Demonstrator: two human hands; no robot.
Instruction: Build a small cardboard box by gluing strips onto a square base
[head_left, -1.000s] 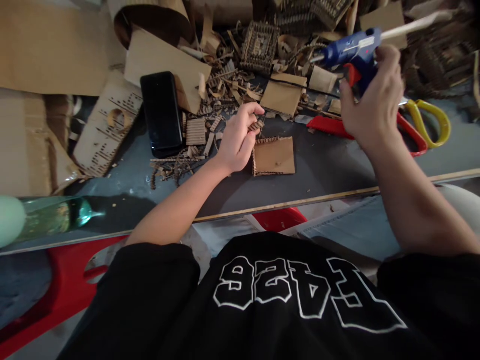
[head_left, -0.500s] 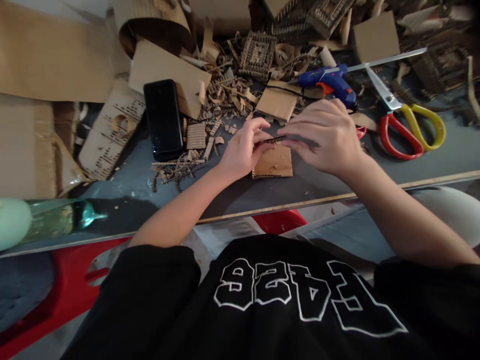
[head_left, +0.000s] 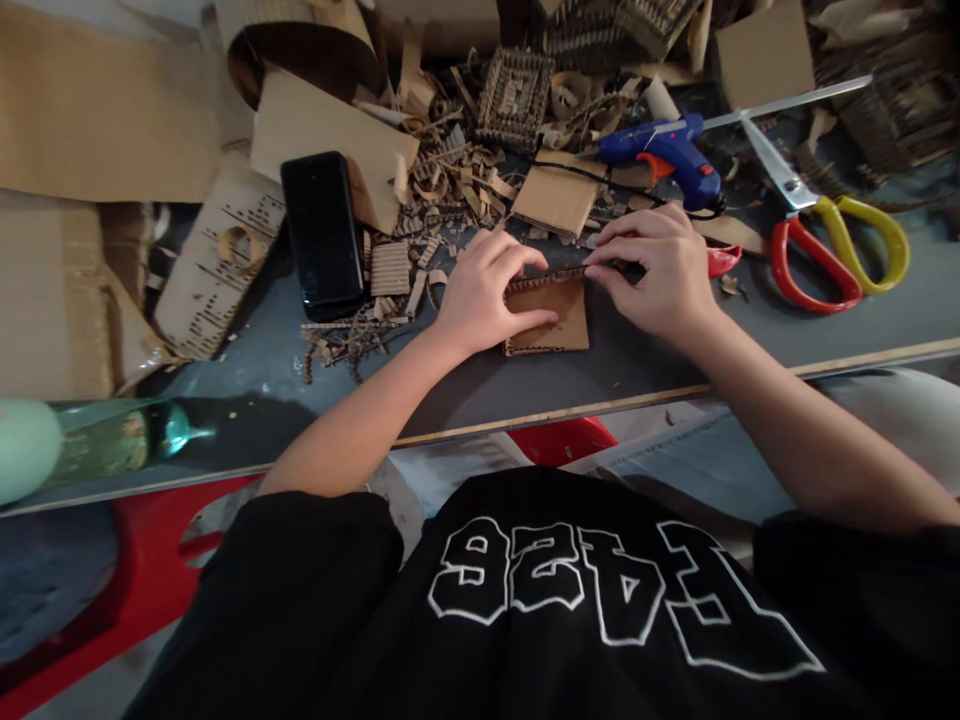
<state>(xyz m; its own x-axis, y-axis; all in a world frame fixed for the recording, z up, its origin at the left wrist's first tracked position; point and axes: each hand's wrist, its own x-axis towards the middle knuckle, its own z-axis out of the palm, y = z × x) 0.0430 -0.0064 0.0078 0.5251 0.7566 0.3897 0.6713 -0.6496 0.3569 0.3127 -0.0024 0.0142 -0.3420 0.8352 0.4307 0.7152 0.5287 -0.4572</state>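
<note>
A small cardboard square (head_left: pixel 566 305) lies flat on the table near the front edge. Along its far edge stands a thin corrugated cardboard strip (head_left: pixel 546 279). My left hand (head_left: pixel 487 290) holds the square from the left: the thumb lies on its face, and the fingers bend over the far side near the strip. From the right, my right hand (head_left: pixel 664 265) pinches the strip's right end between thumb and forefinger. Whether glue lies under the strip cannot be made out.
Beyond my hands lie a second cardboard square (head_left: pixel 559 195), a blue glue gun (head_left: pixel 664 155) and scissors (head_left: pixel 832 235) with red and yellow handles. On the left are a black phone (head_left: pixel 322 235), cardboard scraps (head_left: pixel 390 270) and a green bottle (head_left: pixel 105 435).
The strip has come down from between my fingers onto the square's far edge. My left hand has opened wider, its thumb now on the square. My right hand has shifted slightly right.
</note>
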